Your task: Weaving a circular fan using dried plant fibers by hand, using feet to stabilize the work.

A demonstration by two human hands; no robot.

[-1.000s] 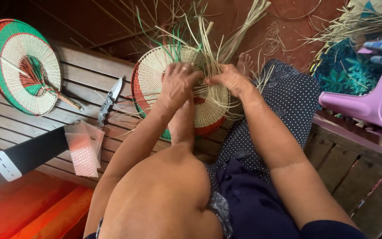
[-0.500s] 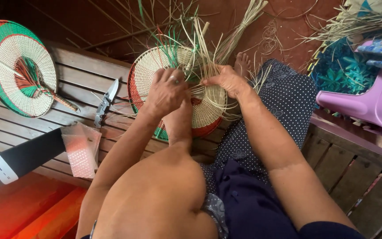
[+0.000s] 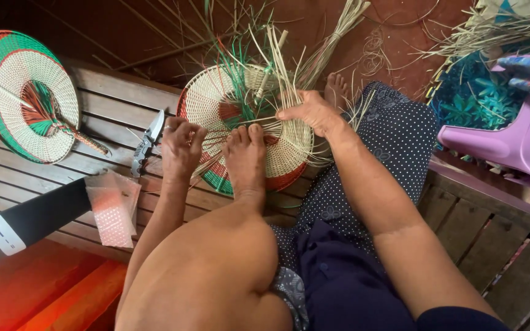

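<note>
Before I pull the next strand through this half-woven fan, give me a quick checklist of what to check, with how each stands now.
1. Work pinned down: ok. A foot presses on the half-woven fan on the wooden bench.
2. Right hand on the strands: ok. It grips the pale loose strands at the fan's upper right.
3. Left hand on the strands: ok. Its fingers pinch thin strands at the fan's left edge.
4. Knife away from the fingers: not ok. It lies on the bench close beside the left hand.
5. Strands untangled: cannot tell. They cross thickly above the fan.
6. Finished fan out of the way: ok, at the far left.
</note>
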